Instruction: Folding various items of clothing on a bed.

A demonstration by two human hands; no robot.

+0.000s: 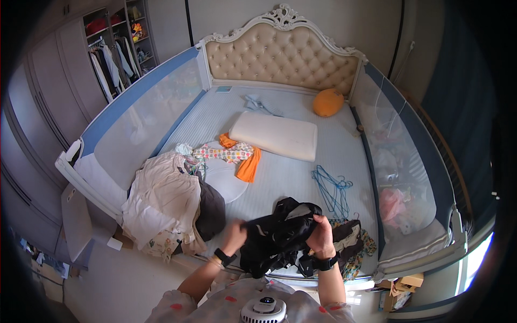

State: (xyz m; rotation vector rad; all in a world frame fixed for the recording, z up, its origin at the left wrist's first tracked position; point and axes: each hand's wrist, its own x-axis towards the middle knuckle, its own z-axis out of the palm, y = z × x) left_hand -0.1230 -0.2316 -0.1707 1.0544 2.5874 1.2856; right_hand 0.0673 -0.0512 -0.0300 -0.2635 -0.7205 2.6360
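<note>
A black fabric item (277, 234) with folds and dangling strap-like parts is held up at the near edge of the bed; its exact kind does not show. My right hand (321, 237) grips its right side, thumb on top. At the left edge of the same cloth, my left hand (234, 237) is closed on it, slightly blurred. Just left of that hand lies a dark grey garment (211, 207), beside a heap topped by a beige garment (164, 185). Under and right of my right hand are patterned and dark brown clothes (353, 242) on the mattress edge.
Blue wire hangers (331, 191) lie right of centre on the bed (280, 177). Farther up are a white pillow (274, 134), an orange balloon-like object (328, 103) and a printed garment (223, 153) with orange cloth. Mesh guard rails (142, 116) flank the bed. An open wardrobe (110, 59) stands at far left.
</note>
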